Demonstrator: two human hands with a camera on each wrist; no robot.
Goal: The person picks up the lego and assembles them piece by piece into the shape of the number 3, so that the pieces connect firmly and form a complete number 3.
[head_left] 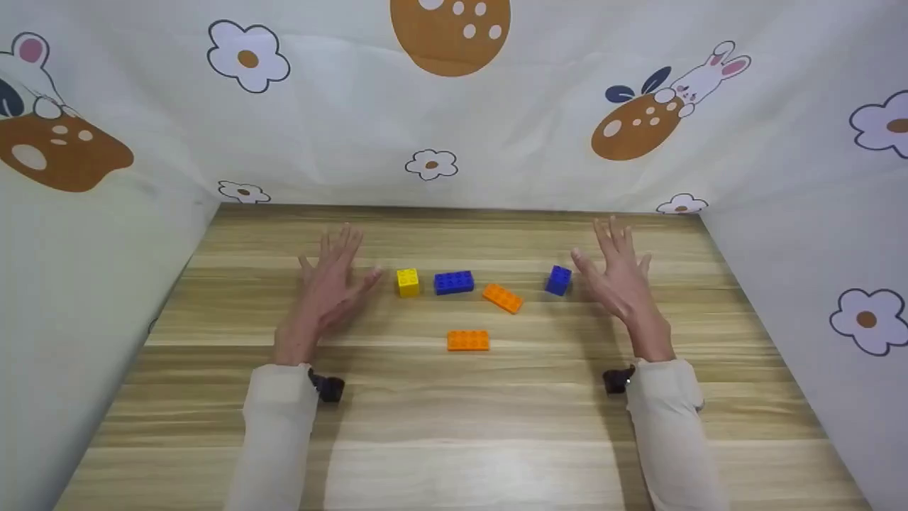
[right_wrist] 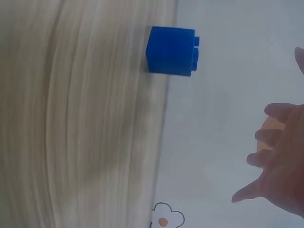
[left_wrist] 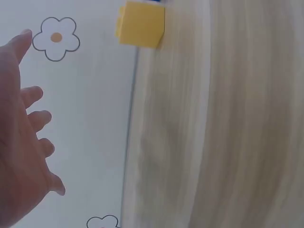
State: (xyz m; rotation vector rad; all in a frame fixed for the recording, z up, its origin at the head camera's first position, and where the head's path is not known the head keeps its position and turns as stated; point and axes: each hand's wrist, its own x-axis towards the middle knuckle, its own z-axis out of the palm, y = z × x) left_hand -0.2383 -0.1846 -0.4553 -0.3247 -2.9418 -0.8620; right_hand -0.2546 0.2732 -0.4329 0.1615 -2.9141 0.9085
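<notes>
My left hand (head_left: 332,284) is spread with straight fingers on the left side, holding nothing. Just right of its thumb stands a small yellow building block (head_left: 408,282), which also shows as a yellow block (left_wrist: 141,24) in the left wrist view. Over on the right, my right hand (head_left: 618,280) is likewise spread and holds nothing. A small blue block (head_left: 559,280) stands left of its thumb, apart from it. Between the hands lie a longer blue block (head_left: 454,282), a tilted flat orange block (head_left: 502,298) and, nearer me, a second flat orange block (head_left: 468,341).
The blocks rest on a wood-grain table (head_left: 468,419). A pale cloth (head_left: 340,135) printed with flowers and rabbits hangs along the back and both sides. Each wrist carries a small black camera, a left one (head_left: 329,388) and a right one (head_left: 617,381).
</notes>
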